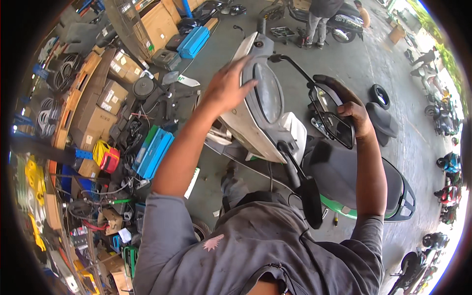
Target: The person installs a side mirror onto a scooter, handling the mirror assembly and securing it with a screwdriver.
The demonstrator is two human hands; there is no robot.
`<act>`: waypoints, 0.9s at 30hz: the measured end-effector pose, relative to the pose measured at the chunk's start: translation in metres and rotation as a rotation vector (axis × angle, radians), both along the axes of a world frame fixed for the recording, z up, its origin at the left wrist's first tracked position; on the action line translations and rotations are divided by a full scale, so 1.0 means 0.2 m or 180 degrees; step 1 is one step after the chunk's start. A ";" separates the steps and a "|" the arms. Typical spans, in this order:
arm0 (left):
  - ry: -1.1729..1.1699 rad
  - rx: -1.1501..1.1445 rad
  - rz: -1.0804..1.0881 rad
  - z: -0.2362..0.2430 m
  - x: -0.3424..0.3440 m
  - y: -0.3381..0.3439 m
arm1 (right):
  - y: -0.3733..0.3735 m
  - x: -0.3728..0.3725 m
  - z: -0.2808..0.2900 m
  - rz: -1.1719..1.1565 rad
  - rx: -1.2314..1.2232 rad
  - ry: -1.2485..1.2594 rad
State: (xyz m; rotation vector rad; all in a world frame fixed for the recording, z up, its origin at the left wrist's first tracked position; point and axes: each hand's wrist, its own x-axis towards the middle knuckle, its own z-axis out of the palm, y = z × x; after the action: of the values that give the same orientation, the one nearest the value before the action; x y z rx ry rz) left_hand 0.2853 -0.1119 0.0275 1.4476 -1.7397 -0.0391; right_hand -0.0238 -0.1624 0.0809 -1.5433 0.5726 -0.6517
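A scooter with a white front panel [246, 132] and a grey oval instrument display [268, 93] stands in front of me. My left hand [227, 88] rests on the upper edge of that panel, fingers stretched out and thumb apart beside the display. With my right hand [353, 105] I grip the black rear-view mirror [337, 125], thumb on its near side. The mirror's bent stalk [295, 68] runs to the handlebar. A second black mirror [309, 201] hangs close to my shirt. Behind the display juts a handlebar grip [261, 25]. The dark seat [351, 169] lies below my right forearm.
Blue toolboxes [153, 152] and cardboard boxes [101, 118] crowd the left side, with loose parts and cables on the floor. A loose tire [379, 96] lies at right. A person [319, 22] stands by another motorcycle at the back. Several motorcycles line the far right.
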 end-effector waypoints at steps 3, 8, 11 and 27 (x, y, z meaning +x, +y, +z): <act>-0.0589 0.0115 -0.0618 -0.01 0.15 -0.43 | -0.11 0.20 0.05 0.0028 0.0023 0.0151; -0.0762 0.0782 -0.1358 0.05 0.23 -0.84 | -0.32 0.24 0.08 -0.0392 -0.0451 0.0795; -0.0557 0.1005 -0.1621 0.01 0.22 -0.98 | -0.43 0.13 0.07 -0.0637 -0.1312 0.0660; -0.0227 0.0601 -0.2349 0.01 0.31 -1.10 | -0.18 0.41 0.44 -0.1259 -0.1179 0.1588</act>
State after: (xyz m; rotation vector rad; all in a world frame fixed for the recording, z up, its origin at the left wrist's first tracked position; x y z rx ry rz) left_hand 0.3474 -0.3320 0.0288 0.8613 -2.2891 -0.5584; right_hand 0.0591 -0.1986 0.1694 -1.9797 1.2078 -0.6962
